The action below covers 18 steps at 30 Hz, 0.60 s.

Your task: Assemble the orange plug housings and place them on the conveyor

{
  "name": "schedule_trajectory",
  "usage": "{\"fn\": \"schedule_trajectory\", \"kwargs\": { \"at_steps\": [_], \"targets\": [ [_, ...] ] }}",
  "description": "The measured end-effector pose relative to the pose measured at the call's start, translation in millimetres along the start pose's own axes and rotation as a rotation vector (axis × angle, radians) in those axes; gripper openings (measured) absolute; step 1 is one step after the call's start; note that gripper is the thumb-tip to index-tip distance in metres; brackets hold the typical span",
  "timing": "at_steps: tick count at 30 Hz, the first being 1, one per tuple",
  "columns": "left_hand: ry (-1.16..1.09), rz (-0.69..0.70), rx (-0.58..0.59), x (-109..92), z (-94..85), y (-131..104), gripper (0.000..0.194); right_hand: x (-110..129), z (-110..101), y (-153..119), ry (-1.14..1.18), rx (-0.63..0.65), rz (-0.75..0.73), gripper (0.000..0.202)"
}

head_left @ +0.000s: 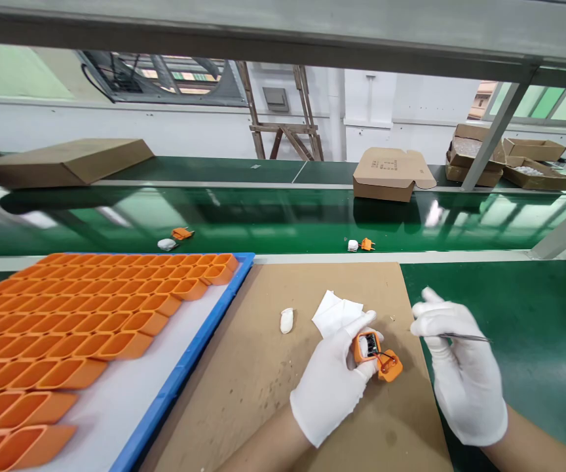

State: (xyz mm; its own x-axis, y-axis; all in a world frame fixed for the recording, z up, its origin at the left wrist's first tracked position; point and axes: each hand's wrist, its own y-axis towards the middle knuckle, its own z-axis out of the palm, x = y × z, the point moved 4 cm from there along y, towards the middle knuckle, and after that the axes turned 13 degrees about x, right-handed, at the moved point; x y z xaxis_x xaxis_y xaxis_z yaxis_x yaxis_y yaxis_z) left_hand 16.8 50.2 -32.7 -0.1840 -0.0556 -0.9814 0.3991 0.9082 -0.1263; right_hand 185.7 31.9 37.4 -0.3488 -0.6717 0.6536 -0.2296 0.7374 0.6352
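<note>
My left hand [335, 377], in a white glove, is closed around a small orange adapter housing [360, 347]. Its open side shows dark parts and something white inside. Red and black wires run from it to an orange end piece [390, 366] hanging at its right. My right hand [464, 367], also gloved, is apart from the housing and pinches thin metal tweezers [467, 337]. White paper pieces [336, 313] lie on the cardboard just behind my left hand. A small white wrapped lump [287, 320] lies farther left.
At left a blue-rimmed tray [185, 367] holds rows of orange housings [120, 344]. Brown cardboard [263, 387] covers the bench before me. Beyond, the green belt [273, 223] carries orange plugs [367, 244] with white lumps. A carton [391, 174] stands behind, below an overhead beam.
</note>
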Motion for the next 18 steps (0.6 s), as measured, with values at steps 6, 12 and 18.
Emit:
{"fn": "schedule_trajectory", "kwargs": {
  "at_steps": [6, 12, 18],
  "targets": [
    [0.18, 0.136, -0.028, -10.5, -3.2, 4.0, 0.067, -15.5, 31.3, 7.6, -0.123, 0.533, 0.295, 0.032],
    [0.42, 0.162, -0.221, -15.9, -7.1, -7.4, 0.065, -31.1, 42.6, 7.4, -0.191, 0.697, 0.338, 0.029],
    [0.737, -0.006, -0.646, -26.6, -104.8, -70.6, 0.043, -112.5, 7.5, 79.8, -0.448, 0.488, 0.568, 0.03]
  ]
}}
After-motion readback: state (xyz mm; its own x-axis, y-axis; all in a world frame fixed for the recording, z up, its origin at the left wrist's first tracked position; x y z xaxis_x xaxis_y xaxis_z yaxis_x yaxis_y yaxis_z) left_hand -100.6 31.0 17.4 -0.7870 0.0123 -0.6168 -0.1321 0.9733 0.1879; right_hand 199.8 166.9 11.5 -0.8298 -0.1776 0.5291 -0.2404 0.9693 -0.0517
